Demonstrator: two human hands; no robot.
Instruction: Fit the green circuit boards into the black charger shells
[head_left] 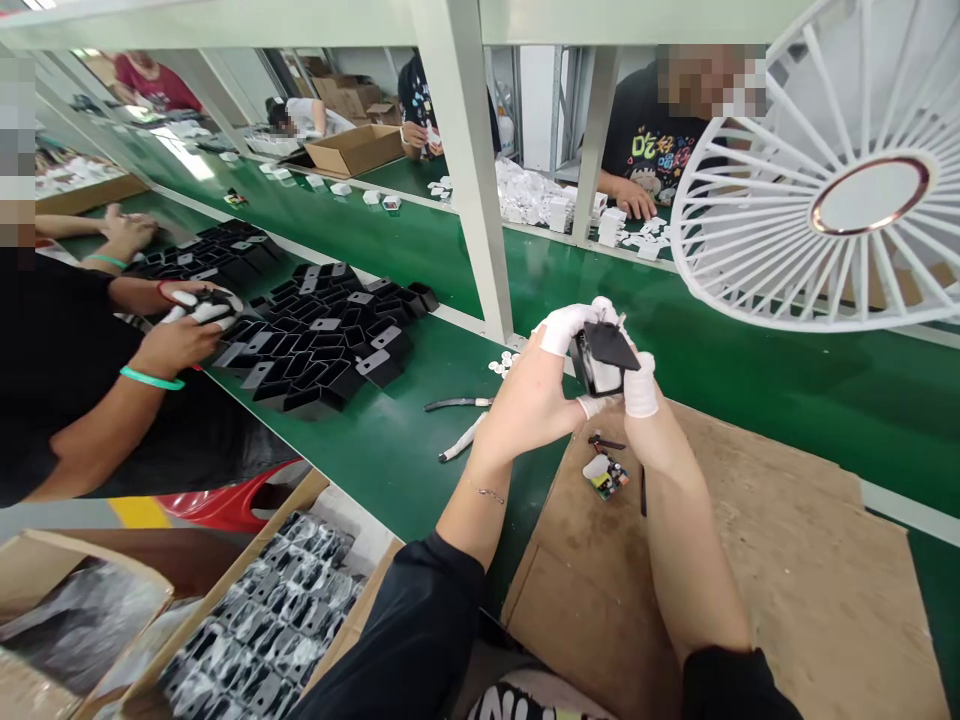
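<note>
two hands in white finger covers grip a small black housing between them at a factory bench, the left hand point(550, 385) curled around its nine o'clock side, the right hand point(643, 395) closed on its three o'clock edge. the housing point(583, 368), raised and tilted, shows a pale interior, with a flat black piece point(612, 346) slanted across its opening. the left forearm reaches in from seven o'clock, the right from five, both wrists above the bench. from the housing, a circuit board point(606, 477) lies at six o'clock on a cardboard sheet point(780, 560), cutters point(461, 440) at eight, clustered black casings point(330, 335) at nine and a white fan point(870, 195) at two.
</note>
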